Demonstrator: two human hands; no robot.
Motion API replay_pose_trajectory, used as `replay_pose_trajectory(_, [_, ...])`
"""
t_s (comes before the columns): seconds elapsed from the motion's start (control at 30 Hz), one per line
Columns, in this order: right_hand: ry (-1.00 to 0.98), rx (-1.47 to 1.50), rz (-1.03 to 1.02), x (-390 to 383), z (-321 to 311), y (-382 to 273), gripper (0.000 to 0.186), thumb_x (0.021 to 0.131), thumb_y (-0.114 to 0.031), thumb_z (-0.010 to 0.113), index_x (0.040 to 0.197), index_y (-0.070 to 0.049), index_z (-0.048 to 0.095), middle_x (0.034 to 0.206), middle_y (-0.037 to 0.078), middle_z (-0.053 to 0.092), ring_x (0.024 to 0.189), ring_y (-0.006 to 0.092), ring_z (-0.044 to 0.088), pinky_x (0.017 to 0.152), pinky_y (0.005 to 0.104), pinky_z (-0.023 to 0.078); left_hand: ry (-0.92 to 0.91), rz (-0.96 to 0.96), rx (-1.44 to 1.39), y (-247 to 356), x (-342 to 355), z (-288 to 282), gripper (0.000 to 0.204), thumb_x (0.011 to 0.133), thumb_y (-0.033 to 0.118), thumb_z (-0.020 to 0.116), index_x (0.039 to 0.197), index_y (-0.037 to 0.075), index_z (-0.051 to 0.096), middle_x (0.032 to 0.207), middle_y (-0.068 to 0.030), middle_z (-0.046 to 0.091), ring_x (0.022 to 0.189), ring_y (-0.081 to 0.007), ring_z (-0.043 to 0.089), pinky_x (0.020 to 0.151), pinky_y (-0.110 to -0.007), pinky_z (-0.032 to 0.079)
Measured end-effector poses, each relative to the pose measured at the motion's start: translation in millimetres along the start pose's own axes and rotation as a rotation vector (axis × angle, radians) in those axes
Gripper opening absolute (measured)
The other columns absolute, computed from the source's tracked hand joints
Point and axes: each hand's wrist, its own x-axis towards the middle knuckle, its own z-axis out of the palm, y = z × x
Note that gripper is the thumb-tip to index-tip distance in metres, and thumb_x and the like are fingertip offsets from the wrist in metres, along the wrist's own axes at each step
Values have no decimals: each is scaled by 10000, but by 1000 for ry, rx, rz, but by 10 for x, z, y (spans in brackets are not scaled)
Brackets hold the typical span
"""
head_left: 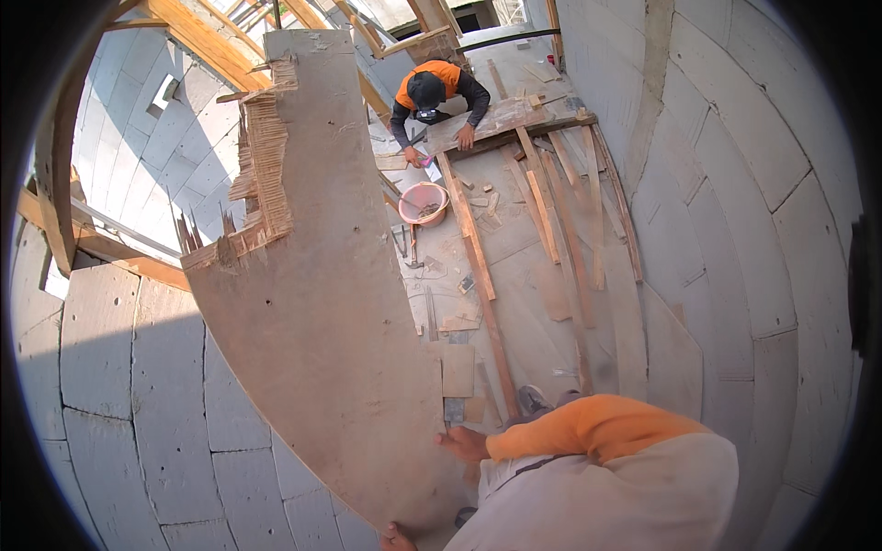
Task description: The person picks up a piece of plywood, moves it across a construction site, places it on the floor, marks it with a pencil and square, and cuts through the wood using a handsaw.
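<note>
A large pale plywood board stretches up the left middle of the head view, its upper-left edge torn into layered splinters. My right hand is closed on the board's right edge near the lower end, its arm in an orange sleeve. Low at the bottom edge, my left hand grips the board's lower corner, only partly in view. My shoe shows on the floor to the right of the board. Long timber strips and small offcuts lie beyond it, with a hammer beside the board's edge.
A co-worker in orange and dark clothing crouches over planks at the back, one hand near a pink-handled item. A pink bucket stands nearby. Grey block walls rise right and left. Timber framing borders an opening at upper left.
</note>
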Motion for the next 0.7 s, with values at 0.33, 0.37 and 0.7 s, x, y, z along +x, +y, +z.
replay_pose_trajectory(0.33, [144, 195, -30, 641, -741, -617, 503, 1125, -487, 343, 1237, -37, 539, 1092, 81, 594, 974, 191, 584, 890, 356, 490, 332, 183, -157, 3002, 79, -206, 647, 960, 524, 691, 891, -118, 724, 711, -139, 705, 637, -198, 612, 621, -376, 515])
replay_pose_trajectory(0.37, [155, 180, -39, 657, -891, -650, 501, 1120, -496, 356, 1255, -43, 523, 1119, 89, 598, 983, 208, 594, 910, 353, 498, 370, 179, -130, 3184, 115, -232, 651, 959, 529, 691, 887, -118, 724, 704, -140, 702, 622, -199, 606, 608, -376, 508])
replay_pose_trajectory(0.7, [723, -131, 404, -435, -3692, 789, 629, 1048, -593, 443, 1238, -11, 587, 1033, 89, 677, 845, 171, 638, 747, 331, 525, 536, 128, -36, 4592, 802, -257, 642, 942, 504, 750, 641, -6, 503, 613, -9, 503, 608, -118, 413, 553, -304, 399])
